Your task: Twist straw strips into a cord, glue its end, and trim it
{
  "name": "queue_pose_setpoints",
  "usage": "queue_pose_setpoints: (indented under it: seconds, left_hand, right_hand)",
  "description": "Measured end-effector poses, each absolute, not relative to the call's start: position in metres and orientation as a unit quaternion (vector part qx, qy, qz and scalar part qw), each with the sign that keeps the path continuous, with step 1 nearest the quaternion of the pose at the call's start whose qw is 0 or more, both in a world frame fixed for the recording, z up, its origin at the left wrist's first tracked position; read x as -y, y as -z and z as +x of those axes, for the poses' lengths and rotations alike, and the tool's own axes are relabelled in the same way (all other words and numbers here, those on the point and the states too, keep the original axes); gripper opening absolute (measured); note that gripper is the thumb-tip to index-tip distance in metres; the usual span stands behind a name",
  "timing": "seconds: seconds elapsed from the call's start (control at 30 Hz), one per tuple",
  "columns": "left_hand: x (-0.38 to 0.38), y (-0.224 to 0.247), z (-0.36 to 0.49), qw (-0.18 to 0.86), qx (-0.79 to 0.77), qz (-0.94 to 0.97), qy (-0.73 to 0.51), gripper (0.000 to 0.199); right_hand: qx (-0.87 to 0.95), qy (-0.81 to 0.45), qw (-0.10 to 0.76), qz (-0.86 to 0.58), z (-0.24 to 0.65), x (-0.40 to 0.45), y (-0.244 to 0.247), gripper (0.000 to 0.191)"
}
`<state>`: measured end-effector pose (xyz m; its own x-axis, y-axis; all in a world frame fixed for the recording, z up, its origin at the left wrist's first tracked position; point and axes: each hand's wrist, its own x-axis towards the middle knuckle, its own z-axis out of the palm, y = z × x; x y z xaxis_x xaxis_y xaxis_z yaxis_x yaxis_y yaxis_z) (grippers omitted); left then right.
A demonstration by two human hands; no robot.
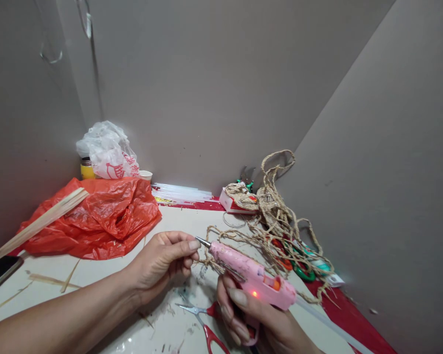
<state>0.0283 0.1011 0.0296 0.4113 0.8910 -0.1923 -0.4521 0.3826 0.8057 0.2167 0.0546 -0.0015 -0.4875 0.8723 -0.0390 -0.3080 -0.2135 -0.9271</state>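
My right hand (239, 314) is wrapped around the handle of a pink hot glue gun (236, 260). An orange-red light glows on its side, and a clear glue stick (328, 322) trails from its back. The gun's metal nozzle points left and reaches the fingertips of my left hand (173, 253). Those fingers are pinched together; whatever they hold is hidden or too small to make out. Red-handled scissors (210, 327) lie on the table below, their handles partly behind my right hand. Braided straw rope (251, 236) runs behind the glue gun.
An orange-red plastic bag (107, 216) spreads across the left, with a straw bundle (47, 223) over it. A white plastic bag (109, 147) and yellow jar (87, 168) stand behind. Clear glue sticks (182, 193) lie at the back beside a small box (231, 202). A phone (2, 273) is at left.
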Motion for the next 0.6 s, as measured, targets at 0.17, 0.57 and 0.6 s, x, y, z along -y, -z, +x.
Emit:
queue_pose_setpoints:
  seconds: [0.17, 0.57, 0.6]
  left_hand:
    - [-0.1, -0.03, 0.028, 0.757, -0.33, 0.344, -0.447, 0.016]
    - [-0.133, -0.045, -0.001, 0.558, -0.46, 0.41, -0.556, 0.023]
    - [-0.138, -0.047, -0.008, 0.53, -0.468, 0.415, -0.573, 0.025]
  right_hand:
    - [0.472, -0.723, 0.409, -0.296, 0.217, -0.055, 0.001, 0.032]
    - [0.456, -0.707, 0.461, -0.281, 0.222, -0.054, -0.006, 0.029]
    - [0.462, -0.705, 0.457, -0.283, 0.223, -0.055, -0.007, 0.03]
